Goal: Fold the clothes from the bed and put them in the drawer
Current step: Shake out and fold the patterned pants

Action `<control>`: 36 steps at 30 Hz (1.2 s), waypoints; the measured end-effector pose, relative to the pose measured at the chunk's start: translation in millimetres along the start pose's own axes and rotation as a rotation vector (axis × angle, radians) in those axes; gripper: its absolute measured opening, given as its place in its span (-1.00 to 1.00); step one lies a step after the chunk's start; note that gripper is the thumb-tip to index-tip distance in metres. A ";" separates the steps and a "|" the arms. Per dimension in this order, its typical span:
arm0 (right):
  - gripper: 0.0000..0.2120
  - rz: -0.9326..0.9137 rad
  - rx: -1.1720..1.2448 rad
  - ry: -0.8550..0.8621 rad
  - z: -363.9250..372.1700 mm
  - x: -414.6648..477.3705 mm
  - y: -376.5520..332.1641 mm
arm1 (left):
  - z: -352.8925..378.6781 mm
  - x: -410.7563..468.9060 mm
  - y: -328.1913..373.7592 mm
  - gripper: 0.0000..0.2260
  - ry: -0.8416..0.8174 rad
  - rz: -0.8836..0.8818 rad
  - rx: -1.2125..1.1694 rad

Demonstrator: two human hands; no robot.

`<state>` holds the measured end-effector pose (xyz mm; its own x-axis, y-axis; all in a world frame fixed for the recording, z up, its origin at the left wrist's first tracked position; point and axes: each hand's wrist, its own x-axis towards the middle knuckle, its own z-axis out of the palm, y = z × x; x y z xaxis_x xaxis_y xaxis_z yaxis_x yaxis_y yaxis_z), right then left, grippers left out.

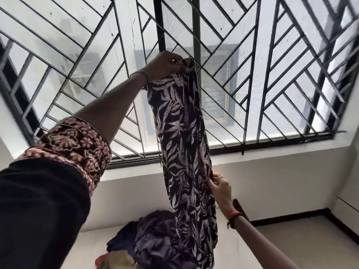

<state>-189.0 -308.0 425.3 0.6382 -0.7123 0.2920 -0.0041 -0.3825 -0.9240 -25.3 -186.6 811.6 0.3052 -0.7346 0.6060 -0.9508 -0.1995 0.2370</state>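
Up against the window grille, the leaf-print garment (182, 133) hangs long and limp, its tail reaching the clothes pile (155, 235) on the bed (320, 245). The left hand (165, 65) grips its top edge. The right hand (219, 189) fingers (212, 186) pinch the side hem lower down. It looks thin, floppy and maybe slippy, so I'd grab the hems.
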 end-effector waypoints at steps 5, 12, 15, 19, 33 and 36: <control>-0.49 -0.030 0.003 -0.068 24.2 -13.8 -10.7 | 4.8 4.0 7.5 -0.80 0.026 0.009 0.019; -0.69 -0.042 0.045 0.012 36.3 -14.2 -14.5 | -8.8 4.7 13.3 -0.81 0.043 -0.001 0.012; -0.80 -0.002 0.087 0.032 30.1 -7.4 -8.5 | -16.2 -0.8 12.0 -0.84 0.061 -0.011 0.022; -0.88 0.005 0.185 0.036 3.5 1.0 -0.1 | -26.3 -13.1 -1.2 -0.87 0.069 -0.027 0.019; -0.27 0.107 0.465 -0.241 -103.4 47.8 0.3 | -23.6 -71.1 -104.3 -0.76 0.161 -0.370 0.066; -0.45 0.102 0.267 -0.333 -104.1 49.8 -5.0 | 2.0 -82.9 -126.3 -0.74 0.123 -0.549 0.018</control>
<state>-237.4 -402.8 470.1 0.8583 -0.4934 0.1409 0.0916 -0.1229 -0.9882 69.3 -101.7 730.0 0.7587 -0.4388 0.4816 -0.6508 -0.5436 0.5300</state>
